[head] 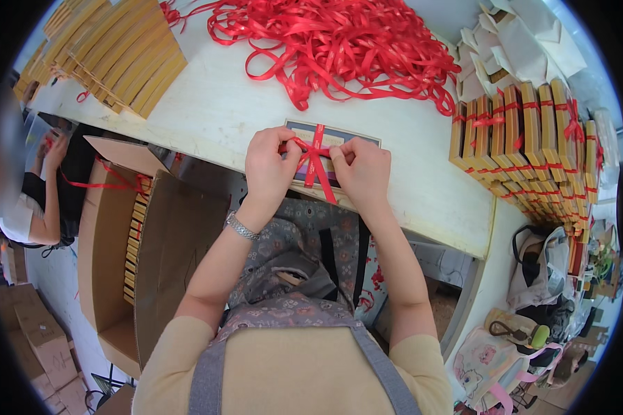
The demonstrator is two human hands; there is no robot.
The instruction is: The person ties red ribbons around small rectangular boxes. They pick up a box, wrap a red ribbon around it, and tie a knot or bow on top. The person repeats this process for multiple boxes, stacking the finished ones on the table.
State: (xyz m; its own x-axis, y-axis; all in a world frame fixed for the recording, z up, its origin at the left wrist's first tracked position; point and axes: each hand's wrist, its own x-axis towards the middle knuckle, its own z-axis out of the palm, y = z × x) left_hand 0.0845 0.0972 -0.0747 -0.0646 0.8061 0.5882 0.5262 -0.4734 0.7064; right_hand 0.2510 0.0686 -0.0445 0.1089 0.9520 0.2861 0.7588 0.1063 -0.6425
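A flat gift box (362, 139) with a gold edge lies at the front edge of the white table. Red printed ribbon (315, 166) crosses it and forms a bow on top, with tails hanging toward me. My left hand (272, 168) pinches the bow's left loop between thumb and fingers. On the other side, my right hand (362, 168) pinches the bow's right part close to the knot. Both hands rest over the box and hide parts of its sides.
A heap of red ribbon (337, 52) covers the table's back. Gold boxes (130, 57) are stacked at left; ribboned boxes (524, 135) stand at right. An open cardboard carton (109, 249) holding boxes is below left. Another person (46, 202) works at far left. Bags (490, 358) lie lower right.
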